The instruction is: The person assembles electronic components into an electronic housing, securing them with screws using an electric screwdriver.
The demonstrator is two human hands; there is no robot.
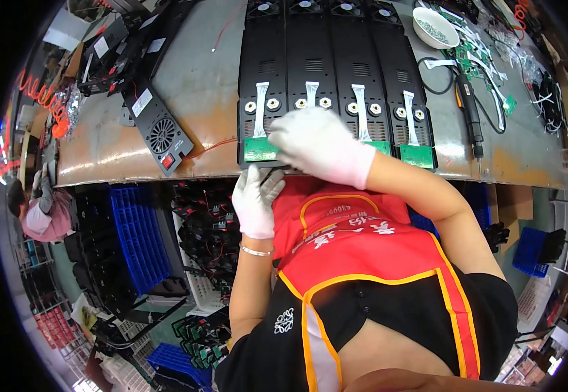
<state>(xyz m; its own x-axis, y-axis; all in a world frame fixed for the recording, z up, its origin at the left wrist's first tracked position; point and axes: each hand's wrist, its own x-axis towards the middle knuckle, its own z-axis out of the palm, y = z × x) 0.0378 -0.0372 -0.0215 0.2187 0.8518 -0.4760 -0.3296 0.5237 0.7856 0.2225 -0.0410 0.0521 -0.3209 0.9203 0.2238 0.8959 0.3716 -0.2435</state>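
Observation:
Four-sided black metal housings lie side by side on the bench; the leftmost housing (262, 65) has a green circuit board (260, 149) at its near end, with a white ribbon cable (261, 108) running up from it. My left hand (255, 202), in a white glove, has thumb and fingers at that housing's near edge, gripping it. My right hand (323, 145), also gloved, reaches over the second housing (307, 52), hiding its board. Its fingers curl down beside the first board; their tips, and anything between them, are hidden.
At left lies a black unit with a fan grille (162, 135) and a red wire. To the right are an electric screwdriver (470, 114), a white bowl of screws (435, 29) and loose green circuit boards (476, 55). Blue crates (140, 238) stand below the bench; another person (47, 212) is far left.

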